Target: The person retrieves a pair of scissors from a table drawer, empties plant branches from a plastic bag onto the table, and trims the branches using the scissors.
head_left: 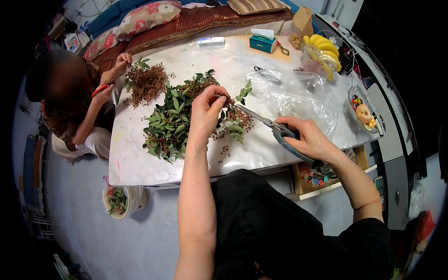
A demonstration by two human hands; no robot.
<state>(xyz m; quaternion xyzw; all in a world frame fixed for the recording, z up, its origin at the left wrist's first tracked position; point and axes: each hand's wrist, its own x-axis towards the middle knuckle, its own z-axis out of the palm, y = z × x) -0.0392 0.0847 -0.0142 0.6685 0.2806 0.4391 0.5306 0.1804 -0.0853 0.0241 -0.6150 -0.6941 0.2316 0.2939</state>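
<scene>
My left hand (pixel 206 111) pinches a leafy sprig (pixel 243 92) between thumb and fingertips, its green leaves sticking out to the right. Grey scissors (pixel 280 130) sit in my right hand (pixel 306 136), fingers in the handles. The blades point up and left, their tips close to the sprig's stem beside my left fingertips; whether they touch it I cannot tell. Under and left of my left hand lies a heap of green leafy branches (pixel 170 119) with brown berry clusters. More small reddish-brown berries (pixel 241 120) and a few leaves lie below the scissor tips.
Across the left corner, a person holds red-handled scissors (pixel 100 89) and a sprig by a berry pile (pixel 147 87). A plastic bag (pixel 298 95), bananas (pixel 324 46) and a tissue box (pixel 262 44) lie on the table (pixel 140 163). Below are a bucket (pixel 133 200) and an open drawer (pixel 322 186).
</scene>
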